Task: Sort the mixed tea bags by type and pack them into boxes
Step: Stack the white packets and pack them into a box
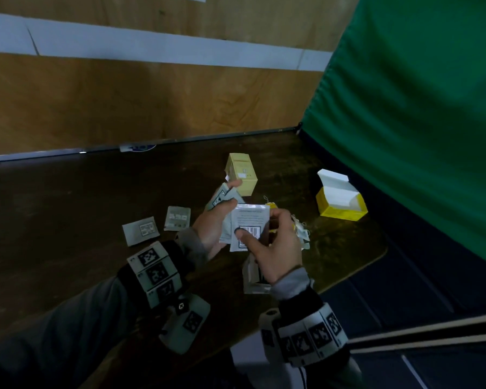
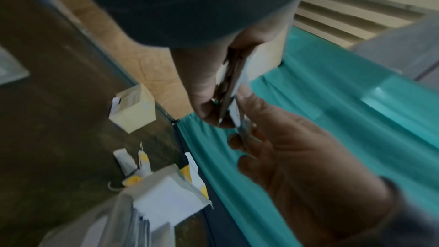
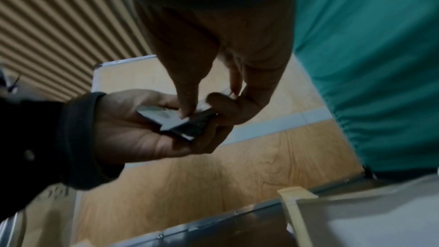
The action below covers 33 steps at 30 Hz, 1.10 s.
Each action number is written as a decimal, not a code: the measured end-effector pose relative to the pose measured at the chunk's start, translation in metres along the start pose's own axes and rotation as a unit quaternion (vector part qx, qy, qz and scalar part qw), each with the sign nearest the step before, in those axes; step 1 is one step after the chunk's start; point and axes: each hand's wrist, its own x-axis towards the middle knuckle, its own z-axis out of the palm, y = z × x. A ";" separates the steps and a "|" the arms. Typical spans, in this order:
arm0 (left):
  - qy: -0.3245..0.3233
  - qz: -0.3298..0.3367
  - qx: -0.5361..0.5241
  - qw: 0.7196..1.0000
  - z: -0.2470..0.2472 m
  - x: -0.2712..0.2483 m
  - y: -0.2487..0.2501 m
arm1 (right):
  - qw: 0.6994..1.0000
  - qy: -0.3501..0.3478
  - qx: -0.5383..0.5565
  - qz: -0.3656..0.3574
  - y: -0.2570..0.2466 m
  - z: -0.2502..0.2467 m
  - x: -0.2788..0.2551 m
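Squaring came first: left hand (image 1: 214, 229) gripped the white sachets (image 1: 249, 226), right hand (image 1: 270, 248) pinched the top one, open white box (image 1: 253, 279) at six o'clock.

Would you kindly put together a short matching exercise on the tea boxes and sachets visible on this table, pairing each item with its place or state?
Items:
1. yellow box
2. beige box
3. white sachet with barcode
4. two grey sachets

Places or states:
A. lying flat on the table, left of the hands
B. pinched by the right hand against the stack in the left hand
C. lid open, near the green curtain
D. standing behind the hands

Pairs: 1-C, 2-D, 3-B, 4-A
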 end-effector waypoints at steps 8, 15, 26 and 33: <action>0.081 -0.170 -0.043 0.981 0.002 0.000 0.005 | 0.926 -0.136 -0.334 -0.109 0.006 0.012 -0.005; 0.029 -0.125 0.038 0.991 -0.006 0.006 -0.017 | 0.933 -0.207 -0.242 -0.167 0.010 0.013 0.001; -0.130 -0.285 0.180 0.933 -0.027 0.013 -0.023 | 0.974 -0.161 -0.120 -0.102 0.020 0.013 0.011; -0.037 -0.178 0.529 0.829 -0.095 0.064 -0.009 | 0.988 -0.125 -0.072 -0.063 0.046 0.009 0.011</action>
